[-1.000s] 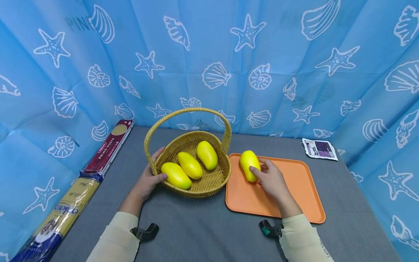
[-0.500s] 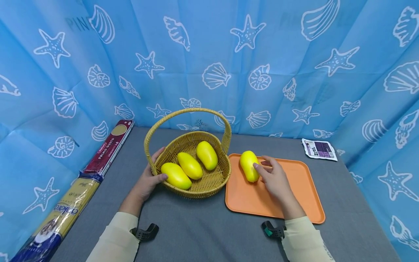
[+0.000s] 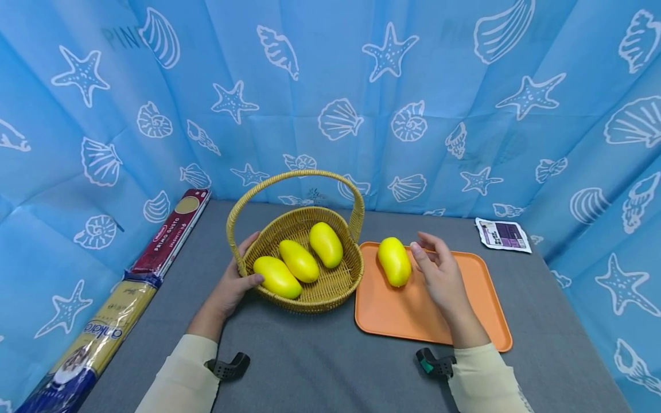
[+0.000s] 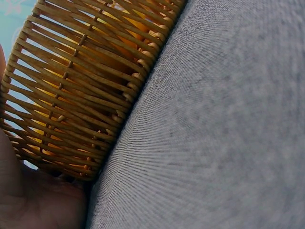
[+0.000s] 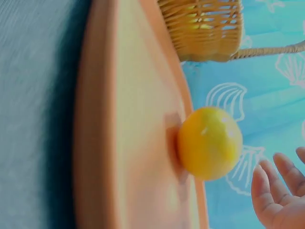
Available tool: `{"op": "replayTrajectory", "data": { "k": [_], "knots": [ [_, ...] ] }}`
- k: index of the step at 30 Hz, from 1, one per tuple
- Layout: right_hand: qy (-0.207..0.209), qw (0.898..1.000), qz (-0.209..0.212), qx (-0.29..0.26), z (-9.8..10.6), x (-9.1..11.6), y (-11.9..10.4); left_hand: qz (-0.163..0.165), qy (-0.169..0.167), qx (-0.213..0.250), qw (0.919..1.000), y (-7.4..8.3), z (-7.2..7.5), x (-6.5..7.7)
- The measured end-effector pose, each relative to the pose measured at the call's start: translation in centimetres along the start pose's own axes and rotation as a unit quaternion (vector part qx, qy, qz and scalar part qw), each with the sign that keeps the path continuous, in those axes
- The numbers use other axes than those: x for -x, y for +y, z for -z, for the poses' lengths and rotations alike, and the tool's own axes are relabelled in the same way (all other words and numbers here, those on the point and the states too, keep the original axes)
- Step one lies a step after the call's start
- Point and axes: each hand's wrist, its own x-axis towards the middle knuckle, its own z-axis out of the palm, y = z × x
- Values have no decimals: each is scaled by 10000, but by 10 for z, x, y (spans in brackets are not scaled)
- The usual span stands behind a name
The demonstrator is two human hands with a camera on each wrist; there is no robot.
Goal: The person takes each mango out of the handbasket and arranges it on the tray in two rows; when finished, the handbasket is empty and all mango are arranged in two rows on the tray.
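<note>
A wicker basket with a tall hoop handle holds three yellow mangoes, one of them a mango in the middle. My left hand grips its left side, the thumb over the rim and the other fingers behind the wall. In the left wrist view the woven wall rises beside the palm. Another mango lies on an orange tray. To the right of that mango, over the tray, my right hand is held with fingers spread, apart from the fruit. The right wrist view shows a gap between the mango and the fingertips.
Along the left edge of the grey table lie a red spaghetti pack and a yellow and blue pasta bag. A small white and purple packet is at the back right. A blue shell-patterned curtain surrounds the table.
My right hand has let go of the mango on the tray and drawn back to the right, its fingers opening. The left hand and the basket have stayed in place.
</note>
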Motion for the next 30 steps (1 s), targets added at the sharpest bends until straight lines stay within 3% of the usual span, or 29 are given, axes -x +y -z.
{"op": "replayTrajectory", "data": {
  "k": [14, 25, 30],
  "knots": [
    [-584, 9937, 658, -687, -13, 13, -29, -139, -236, 256, 9993, -3, 5, -1],
    [-1106, 9861, 1018, -703, -39, 20, -35, 122, -161, 258, 9995, 0, 5, -1],
    [-1440, 9777, 1181, -974, -51, 21, -41, 311, -98, 169, 9993, 2, 4, 0]
  ]
}}
